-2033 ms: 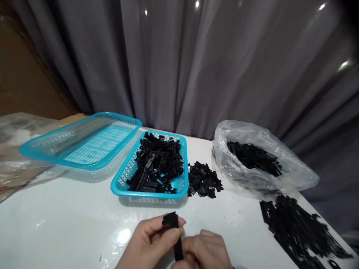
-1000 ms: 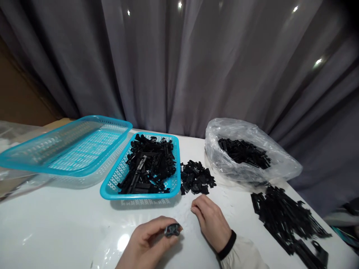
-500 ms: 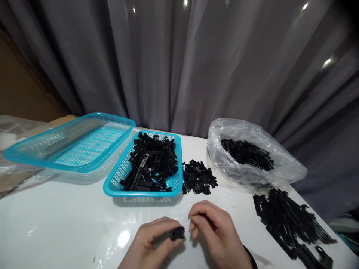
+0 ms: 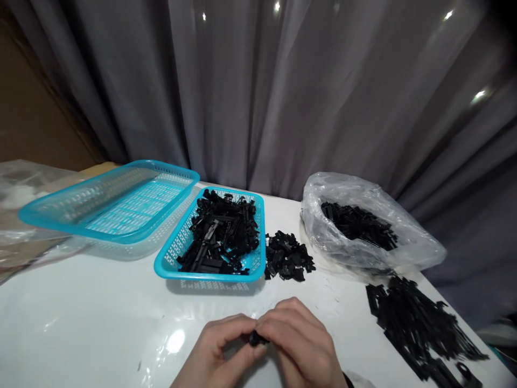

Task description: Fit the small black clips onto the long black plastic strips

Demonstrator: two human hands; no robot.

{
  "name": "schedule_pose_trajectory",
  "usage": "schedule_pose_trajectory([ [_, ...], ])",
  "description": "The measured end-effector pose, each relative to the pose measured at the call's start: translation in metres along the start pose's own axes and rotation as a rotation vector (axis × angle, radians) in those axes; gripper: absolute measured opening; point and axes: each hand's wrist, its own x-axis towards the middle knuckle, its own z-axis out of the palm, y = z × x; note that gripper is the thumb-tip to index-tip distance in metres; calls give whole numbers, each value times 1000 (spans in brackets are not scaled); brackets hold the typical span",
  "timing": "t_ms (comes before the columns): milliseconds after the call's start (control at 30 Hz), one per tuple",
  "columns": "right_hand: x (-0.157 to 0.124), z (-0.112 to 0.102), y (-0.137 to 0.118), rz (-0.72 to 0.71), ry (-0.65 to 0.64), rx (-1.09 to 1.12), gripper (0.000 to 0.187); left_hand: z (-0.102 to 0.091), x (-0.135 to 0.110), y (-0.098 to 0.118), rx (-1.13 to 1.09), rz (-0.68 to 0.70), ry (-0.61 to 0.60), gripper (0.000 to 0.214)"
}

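Your left hand point(image 4: 221, 349) pinches a small black part point(image 4: 255, 339) between thumb and fingers, nearer you than the filled blue basket point(image 4: 210, 277). Your right hand point(image 4: 304, 344) meets the part from the other side; whether it grips, I can't tell. You have broad room leftward over the white table point(image 4: 92, 323). Black pieces point(image 4: 288, 256) lie just beside the basket's right edge; black strips point(image 4: 420, 326) line the table's right edge.

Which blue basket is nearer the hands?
The right basket, heaped with black parts; the other basket sits farther left, its slotted bottom showing.
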Motion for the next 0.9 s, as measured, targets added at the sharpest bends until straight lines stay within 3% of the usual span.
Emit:
schedule_pose_trajectory([
  [500, -4, 5, 2, -152, -34, -278, 21, -2, 0, -5, -208, -53, 20, 18],
  [600, -2, 6, 1, -100, -6, -157, 24, -2, -1, -3, -188, -46, 27, 20],
  [767, 2, -3, 0, 79, -35, 244, 37, -3, -3, 1, -81, -16, 52, 20],
  [900, -1, -6, 1, 148, 56, 211, 41, -4, -3, 2, 5, 45, 62, 18],
])
